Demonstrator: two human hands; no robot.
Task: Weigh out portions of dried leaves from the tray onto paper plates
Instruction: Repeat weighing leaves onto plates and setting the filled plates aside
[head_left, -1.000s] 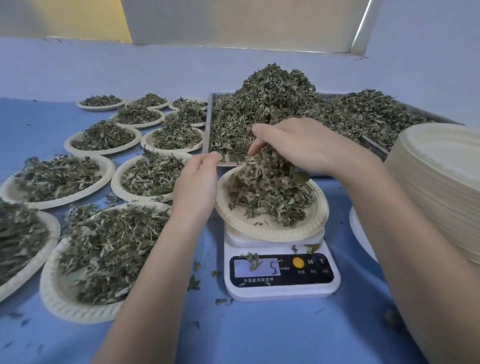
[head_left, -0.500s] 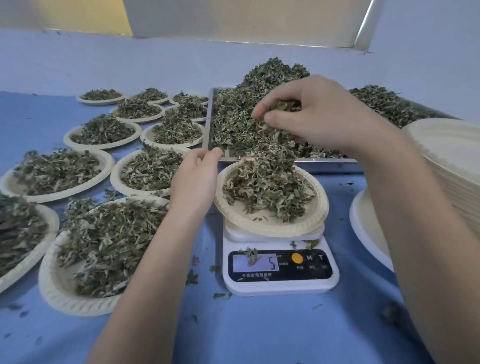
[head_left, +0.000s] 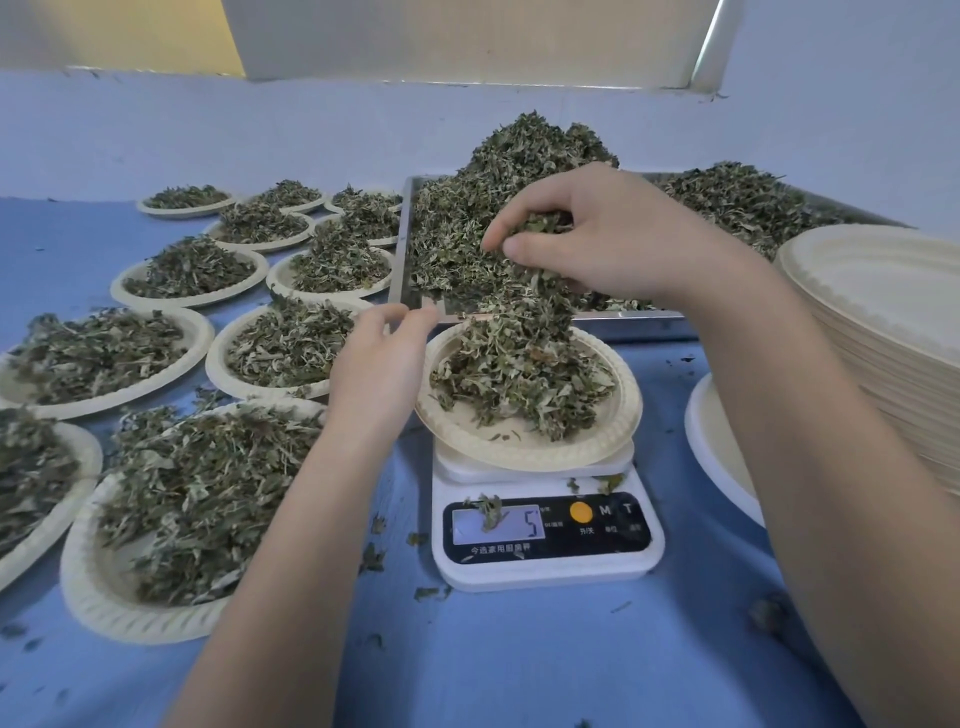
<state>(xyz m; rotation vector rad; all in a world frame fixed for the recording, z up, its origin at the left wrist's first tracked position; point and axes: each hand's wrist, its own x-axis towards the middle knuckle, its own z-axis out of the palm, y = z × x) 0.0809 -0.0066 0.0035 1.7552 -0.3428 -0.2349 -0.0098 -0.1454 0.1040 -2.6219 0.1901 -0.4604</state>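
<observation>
One white digital kitchen scale (head_left: 545, 540) stands on the blue tabletop (head_left: 519, 660), carrying one round cream paper plate (head_left: 530, 447) heaped with dried green leaves (head_left: 519, 374). The right hand (head_left: 613, 239) hangs above it, its fingers (head_left: 530, 208) curled round a clump of leaves; the left hand (head_left: 379, 369) rests against the plate's left rim, fingers relaxed. Behind lies one metal tray (head_left: 402, 249) piled with leaves. At least eleven filled plates (head_left: 156, 613) crowd the left; one stack of empty plates (head_left: 883, 332) fills the right edge. Bare tabletop lies nearest the person.

Grey-green dried leaves (head_left: 519, 374) on a cream paper plate (head_left: 524, 447), white scale (head_left: 545, 566), blue tablecloth (head_left: 519, 665).
</observation>
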